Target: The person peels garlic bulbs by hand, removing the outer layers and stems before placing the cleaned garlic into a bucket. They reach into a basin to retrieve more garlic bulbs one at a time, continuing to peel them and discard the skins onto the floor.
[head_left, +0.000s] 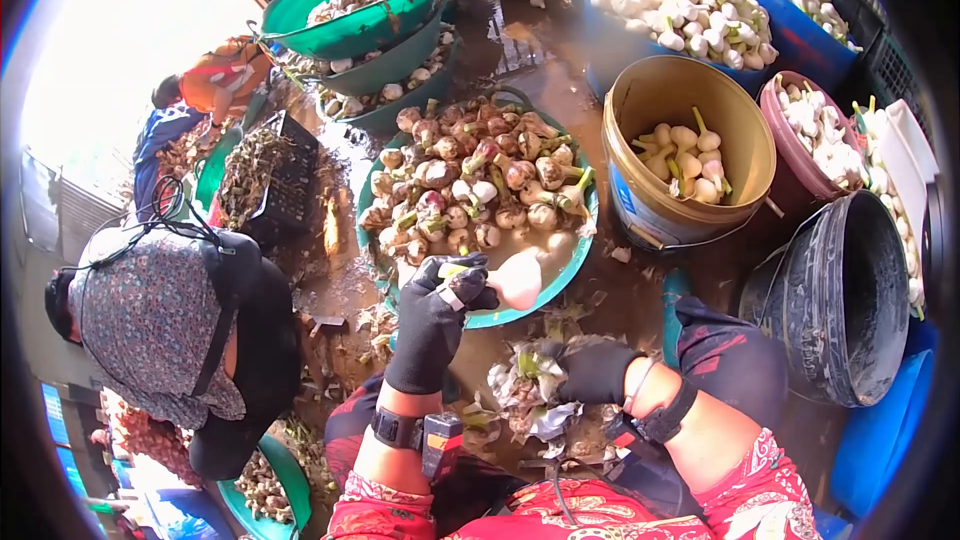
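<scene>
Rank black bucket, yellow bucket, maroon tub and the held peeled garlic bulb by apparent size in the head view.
1. black bucket and yellow bucket: about alike, so unranked.
2. maroon tub, partly hidden.
3. peeled garlic bulb in the left hand.

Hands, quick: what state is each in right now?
Left hand: closed on a pale garlic bulb.
Right hand: curled against garlic husks; grip cannot be told.
</scene>
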A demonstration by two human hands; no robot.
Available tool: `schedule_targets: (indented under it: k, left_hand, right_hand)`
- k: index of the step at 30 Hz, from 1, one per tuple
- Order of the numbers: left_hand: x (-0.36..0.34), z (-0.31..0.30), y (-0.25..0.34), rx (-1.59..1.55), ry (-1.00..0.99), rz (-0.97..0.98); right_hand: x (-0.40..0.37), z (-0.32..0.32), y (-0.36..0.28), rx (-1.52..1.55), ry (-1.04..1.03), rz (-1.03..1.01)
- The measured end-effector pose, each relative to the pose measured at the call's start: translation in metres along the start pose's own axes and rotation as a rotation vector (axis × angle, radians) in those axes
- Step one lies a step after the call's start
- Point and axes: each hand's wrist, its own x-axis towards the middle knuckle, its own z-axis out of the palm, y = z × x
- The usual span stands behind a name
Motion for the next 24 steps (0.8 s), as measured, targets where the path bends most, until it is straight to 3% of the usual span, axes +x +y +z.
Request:
schedule_targets:
  k: [1, 3, 4, 6, 7, 8, 11, 12, 13, 15, 16, 17, 19, 20, 21, 22, 24]
  left_hand:
    - [-0.002, 0.003, 0.0, -0.006, 0.0, -0.002]
    - [-0.005, 0.009, -0.004, -0.1, -0.026, -0.066]
    - [-0.004, 0.011, -0.005, -0.192, -0.055, -0.123]
    - [-0.004, 0.014, -0.013, -0.053, -0.112, -0.043]
    - [-0.004, 0.015, -0.015, 0.084, -0.159, 0.043]
    - [-0.004, 0.017, -0.016, -0.174, -0.195, -0.09]
    - [-0.001, 0.022, -0.014, -0.139, -0.143, -0.07]
    - [0.001, 0.018, -0.016, 0.262, -0.184, 0.137]
    - [0.002, 0.018, -0.018, 0.264, -0.182, 0.137]
    - [0.002, 0.023, -0.023, 0.177, -0.153, 0.066]
    - [0.002, 0.026, -0.022, -0.033, -0.102, -0.09]
    - [0.003, 0.025, -0.027, -0.031, -0.103, -0.091]
    - [0.005, 0.026, -0.036, 0.341, -0.138, 0.116]
    - [0.005, 0.03, -0.035, 0.344, -0.144, 0.115]
    - [0.003, 0.035, -0.032, 0.14, -0.123, -0.014]
    - [0.002, 0.041, -0.027, -0.064, -0.099, -0.142]
    - [0.001, 0.048, -0.023, 0.017, -0.095, -0.088]
  right_hand:
    - [0.004, 0.007, 0.011, -0.027, 0.199, 0.035]
    - [0.017, -0.002, 0.03, 0.513, 0.734, -0.237]
    - [0.012, -0.009, 0.022, 0.517, 0.74, -0.231]
    - [-0.003, -0.026, -0.004, 1.318, 0.596, -0.423]
    - [-0.003, -0.029, -0.002, 1.322, 0.601, -0.419]
    - [-0.003, -0.031, 0.001, 1.433, 0.52, -0.378]
    - [-0.007, -0.034, 0.011, 1.572, 0.444, -0.226]
    - [-0.008, -0.036, 0.015, 1.594, 0.451, -0.122]
    - [-0.009, -0.037, 0.017, 1.614, 0.456, -0.018]
    - [-0.008, -0.031, 0.019, 1.559, 0.576, -0.067]
    - [-0.011, -0.031, 0.017, 1.425, 0.673, -0.144]
    - [-0.012, -0.03, 0.016, 1.287, 0.764, -0.22]
    - [-0.007, -0.024, 0.015, 1.292, 0.787, -0.215]
    - [-0.007, -0.023, 0.014, 0.939, 0.967, -0.272]
    - [-0.007, -0.023, 0.013, 0.573, 1.117, -0.318]
    - [-0.012, -0.03, 0.01, 0.438, 1.16, -0.394]
    - [-0.014, -0.033, 0.016, 0.323, 1.192, -0.405]
